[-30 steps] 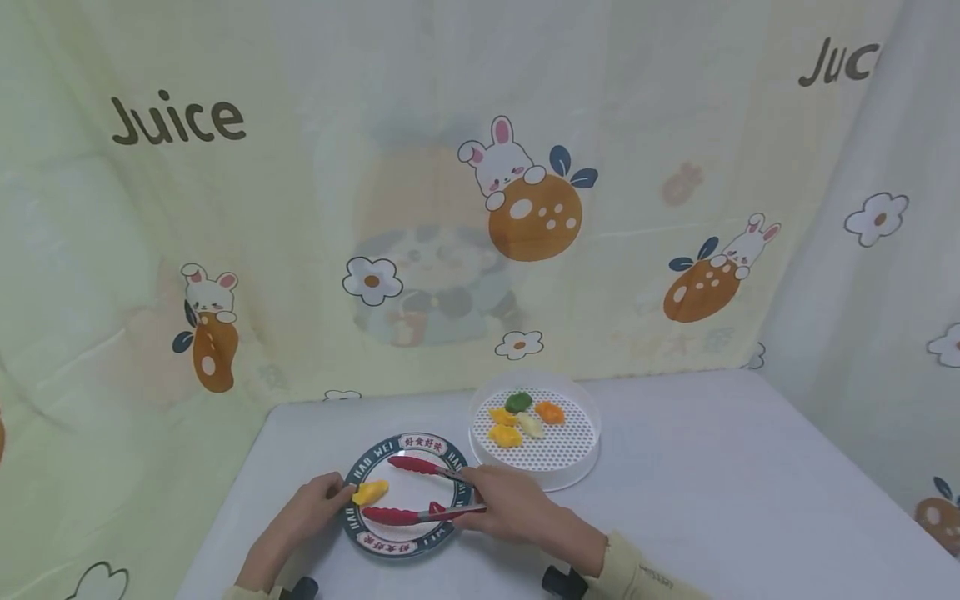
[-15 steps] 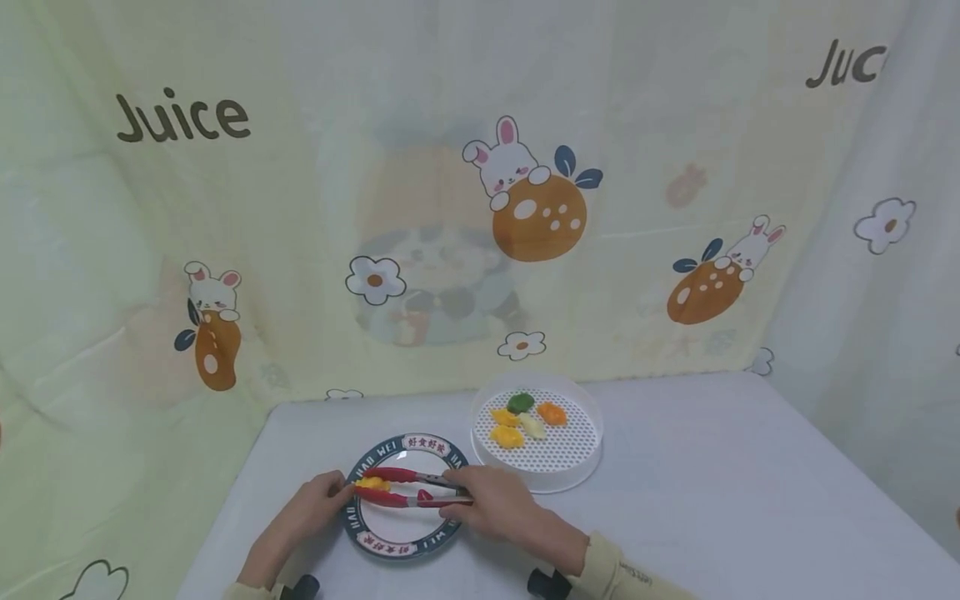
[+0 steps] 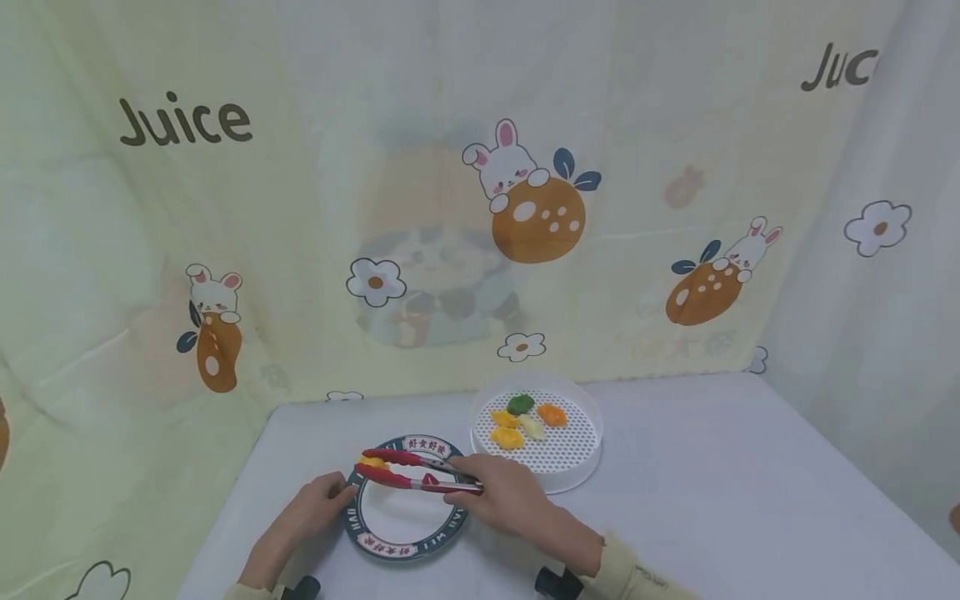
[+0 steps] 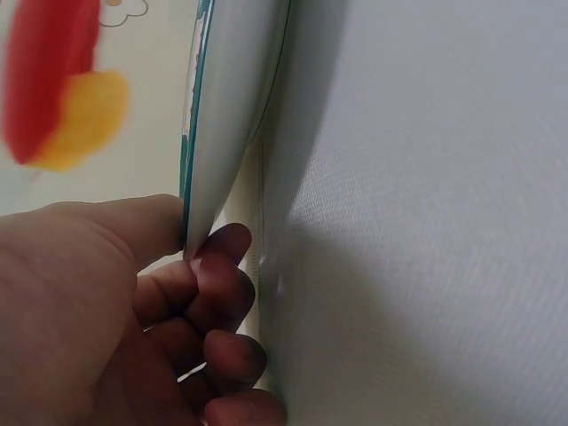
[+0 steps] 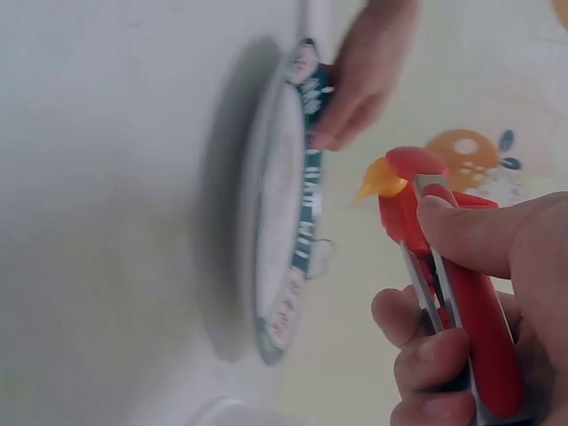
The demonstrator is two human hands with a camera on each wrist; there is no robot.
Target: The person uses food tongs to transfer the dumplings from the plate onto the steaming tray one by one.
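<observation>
My left hand (image 3: pixel 318 504) pinches the left rim of a round plate (image 3: pixel 386 549), white with a dark teal patterned border. In the left wrist view the thumb lies on top of the plate's rim (image 4: pixel 197 160) and the fingers curl beneath. My right hand (image 3: pixel 506 493) grips red-and-silver tongs (image 3: pixel 427 485) held over the plate. Between the red tong tips is a yellow dumpling-like piece (image 3: pixel 372 462), partly hidden by them. In the right wrist view this yellow piece (image 5: pixel 382 180) hangs in the tongs, apart from the plate.
Behind and to the right of the plate stands a round white steamer tray (image 3: pixel 577 454) with a perforated base. Several green, orange, yellow and pale pieces lie in it. A printed curtain (image 3: pixel 420 200) hangs behind the white table (image 3: pixel 697 492).
The tongs were spread around the yellow dumpling-like piece on the plate, then closed on it. The tongs and the piece have now risen. My left hand has stayed at the rim.
</observation>
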